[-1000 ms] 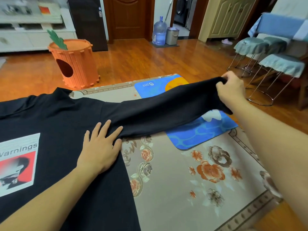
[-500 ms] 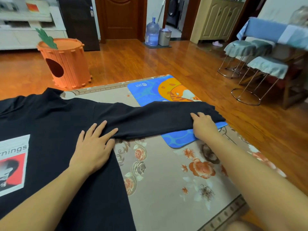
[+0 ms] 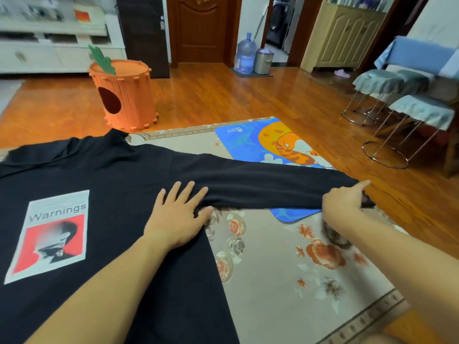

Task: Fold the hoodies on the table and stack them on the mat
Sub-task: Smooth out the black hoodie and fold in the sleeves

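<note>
A black hoodie [image 3: 106,184] lies spread flat on the table, its back print reading "Warnings" facing up. Its right sleeve [image 3: 260,188] stretches out to the right, across a blue and orange mat [image 3: 248,142]. My left hand [image 3: 177,214] presses flat on the hoodie at the armpit, fingers straight. At the sleeve's cuff end my right hand [image 3: 344,202] holds the fabric, index finger stretched along it and the other fingers curled at the cuff.
The table wears a beige floral cloth [image 3: 285,269]; its right edge runs close past the cuff. Beyond it on the wooden floor stand an orange carrot-shaped bin [image 3: 124,95], metal stools [image 3: 397,120] at the right, and a water bottle [image 3: 245,55] by the door.
My right hand lowered the raised sleeve onto the table, then slid outward to the cuff, pulling the sleeve straight. My left hand stayed pressed at the armpit.
</note>
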A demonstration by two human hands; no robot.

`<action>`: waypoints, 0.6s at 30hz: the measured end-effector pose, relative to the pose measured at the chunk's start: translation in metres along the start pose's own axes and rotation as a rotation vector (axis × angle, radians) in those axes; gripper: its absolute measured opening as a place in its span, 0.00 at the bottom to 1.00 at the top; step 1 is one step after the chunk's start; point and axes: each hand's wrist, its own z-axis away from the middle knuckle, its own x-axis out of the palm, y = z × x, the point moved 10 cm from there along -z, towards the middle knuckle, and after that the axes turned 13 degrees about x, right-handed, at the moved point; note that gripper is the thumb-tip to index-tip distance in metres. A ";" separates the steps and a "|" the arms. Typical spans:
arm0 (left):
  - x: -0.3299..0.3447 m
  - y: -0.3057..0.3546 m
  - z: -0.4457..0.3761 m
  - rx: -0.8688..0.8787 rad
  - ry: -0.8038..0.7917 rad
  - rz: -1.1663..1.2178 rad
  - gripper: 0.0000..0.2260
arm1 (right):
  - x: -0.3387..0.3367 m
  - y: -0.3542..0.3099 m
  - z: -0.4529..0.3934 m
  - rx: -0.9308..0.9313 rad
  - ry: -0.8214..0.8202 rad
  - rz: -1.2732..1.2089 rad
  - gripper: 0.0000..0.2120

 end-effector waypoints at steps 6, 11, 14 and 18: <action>-0.026 -0.008 0.005 -0.002 -0.003 0.652 0.23 | -0.182 -0.095 0.045 -0.467 0.193 -0.881 0.20; -0.089 -0.152 0.101 -0.159 0.263 0.282 0.24 | -0.244 -0.206 0.100 -0.750 0.059 -0.845 0.39; -0.097 -0.283 0.185 -0.454 0.154 -0.072 0.33 | -0.245 -0.196 0.083 -0.400 0.003 -0.672 0.31; -0.079 -0.378 0.258 -0.716 0.105 -0.104 0.29 | -0.324 -0.214 0.102 -0.475 0.100 -0.757 0.26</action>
